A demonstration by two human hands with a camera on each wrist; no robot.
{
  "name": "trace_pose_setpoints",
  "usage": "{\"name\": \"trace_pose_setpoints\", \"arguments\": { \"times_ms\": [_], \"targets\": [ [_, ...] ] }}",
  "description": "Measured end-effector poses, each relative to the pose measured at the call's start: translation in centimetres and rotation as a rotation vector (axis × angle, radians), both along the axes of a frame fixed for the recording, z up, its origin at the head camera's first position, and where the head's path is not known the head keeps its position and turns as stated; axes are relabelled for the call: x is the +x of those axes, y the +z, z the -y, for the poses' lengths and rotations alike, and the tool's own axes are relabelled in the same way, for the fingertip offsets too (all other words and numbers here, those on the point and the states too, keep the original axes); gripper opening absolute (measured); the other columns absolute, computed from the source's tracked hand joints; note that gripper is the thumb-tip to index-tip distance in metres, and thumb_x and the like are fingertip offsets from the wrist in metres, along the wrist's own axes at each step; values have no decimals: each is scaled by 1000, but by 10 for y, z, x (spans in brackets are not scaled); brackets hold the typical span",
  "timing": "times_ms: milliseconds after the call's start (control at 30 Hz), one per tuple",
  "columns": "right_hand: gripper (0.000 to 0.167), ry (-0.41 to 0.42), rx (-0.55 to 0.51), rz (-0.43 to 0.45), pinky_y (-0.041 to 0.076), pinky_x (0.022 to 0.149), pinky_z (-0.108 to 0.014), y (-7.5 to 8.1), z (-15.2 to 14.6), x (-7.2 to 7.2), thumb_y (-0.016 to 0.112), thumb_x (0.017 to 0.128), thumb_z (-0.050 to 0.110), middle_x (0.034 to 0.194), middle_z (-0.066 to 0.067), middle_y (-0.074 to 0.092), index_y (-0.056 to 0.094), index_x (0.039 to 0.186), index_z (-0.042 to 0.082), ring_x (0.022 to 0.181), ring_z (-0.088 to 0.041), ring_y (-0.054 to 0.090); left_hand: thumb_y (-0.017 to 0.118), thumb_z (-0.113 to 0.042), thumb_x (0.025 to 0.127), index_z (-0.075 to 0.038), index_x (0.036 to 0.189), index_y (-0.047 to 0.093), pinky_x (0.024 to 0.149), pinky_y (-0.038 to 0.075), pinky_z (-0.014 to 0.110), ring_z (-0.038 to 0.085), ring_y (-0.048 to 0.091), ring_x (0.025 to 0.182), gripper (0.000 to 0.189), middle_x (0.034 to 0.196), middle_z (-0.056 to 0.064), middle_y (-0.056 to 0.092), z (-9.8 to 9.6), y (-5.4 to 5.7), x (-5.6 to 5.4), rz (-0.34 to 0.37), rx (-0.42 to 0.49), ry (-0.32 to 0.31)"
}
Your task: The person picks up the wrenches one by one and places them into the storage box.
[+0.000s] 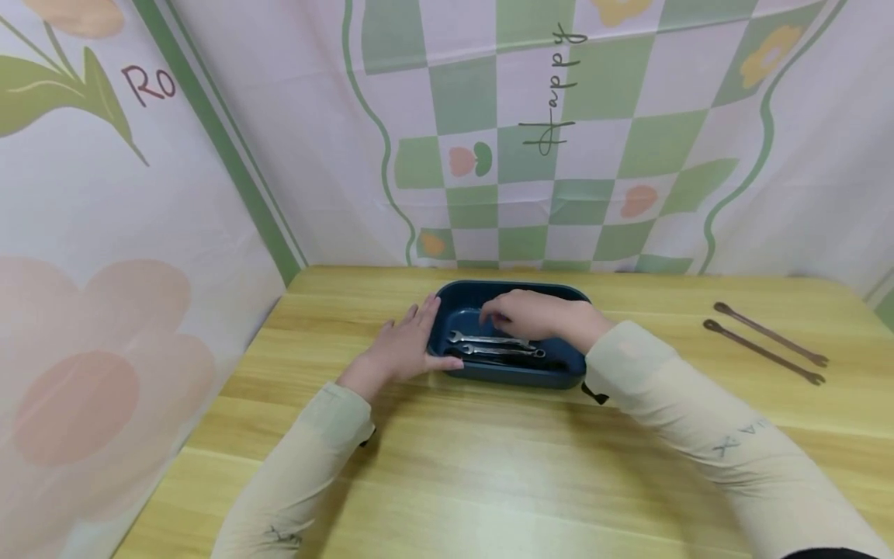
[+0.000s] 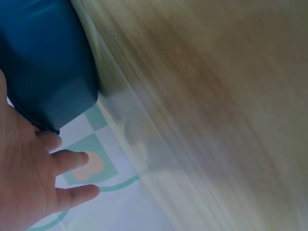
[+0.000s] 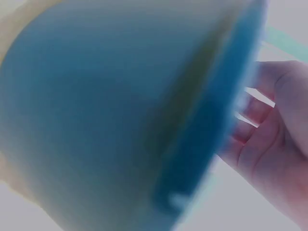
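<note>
A dark blue tray (image 1: 513,378) stands towards the back of the wooden table. Inside it, two silver wrenches (image 1: 492,339) lie side by side near the front wall, with something dark beneath them. My left hand (image 1: 405,345) rests against the tray's left end, fingers spread along the side and thumb at the front rim. Reaching over the right part of the tray, my right hand (image 1: 534,314) has its fingers bent downward above the tray floor, with nothing visible between them. In the right wrist view the tray's rim (image 3: 211,115) hides the fingertips.
Two long brownish wrenches (image 1: 764,352) lie roughly parallel on the table (image 1: 489,466), to the right of the tray. A printed curtain (image 1: 531,194) hangs along the table's back edge, and another hangs on the left.
</note>
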State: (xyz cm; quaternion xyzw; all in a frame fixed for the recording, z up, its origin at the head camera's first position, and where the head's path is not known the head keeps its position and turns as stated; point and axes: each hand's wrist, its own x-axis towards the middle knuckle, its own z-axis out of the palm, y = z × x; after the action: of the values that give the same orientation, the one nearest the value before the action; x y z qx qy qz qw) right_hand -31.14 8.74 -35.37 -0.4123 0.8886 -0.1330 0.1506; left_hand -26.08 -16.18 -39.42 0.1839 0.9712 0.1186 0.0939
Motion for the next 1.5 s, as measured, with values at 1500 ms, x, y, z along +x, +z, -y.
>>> {"name": "trace_pose_setpoints", "arguments": {
  "times_ms": [1500],
  "targets": [
    [33,-45,-251,-211,56,84,-47,33,-91,33,62,97,-6,117,-14,70,67,129,0,101,-26,67,53,-83,86,-11,165,-5,117,17,67,34,9,156,122,172,7,-2,0,0,1,-44,-81,-16]
  ]
}}
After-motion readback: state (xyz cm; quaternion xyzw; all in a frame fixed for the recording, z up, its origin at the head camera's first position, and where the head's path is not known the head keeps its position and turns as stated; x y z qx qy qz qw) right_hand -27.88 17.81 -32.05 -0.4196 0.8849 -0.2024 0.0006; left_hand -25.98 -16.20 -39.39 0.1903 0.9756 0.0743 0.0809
